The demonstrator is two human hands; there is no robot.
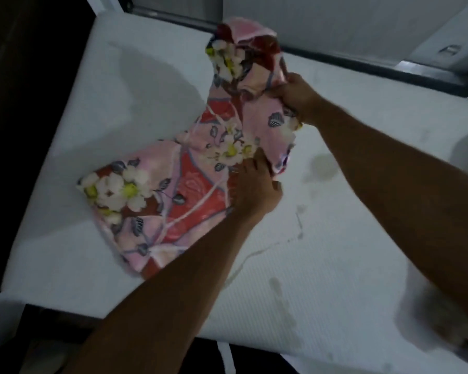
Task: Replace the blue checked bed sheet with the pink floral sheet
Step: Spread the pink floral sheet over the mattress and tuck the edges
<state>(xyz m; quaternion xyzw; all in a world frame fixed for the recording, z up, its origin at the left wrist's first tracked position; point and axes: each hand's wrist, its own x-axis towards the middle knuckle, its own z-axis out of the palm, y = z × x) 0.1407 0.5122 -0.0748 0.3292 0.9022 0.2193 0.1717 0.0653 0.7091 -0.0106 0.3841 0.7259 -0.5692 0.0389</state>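
Filling most of the view, a bare white mattress [349, 163] carries the pink floral sheet [189, 184], a folded bundle whose long axis runs from the bed's left side up toward its far edge. The lower part lies flat on the mattress and the upper part is lifted. The right hand [292, 97] grips the raised part near the top. The left hand [253, 191], just apart from it, clutches the bundle's right edge lower down. Motion blur hides each finger's exact hold.
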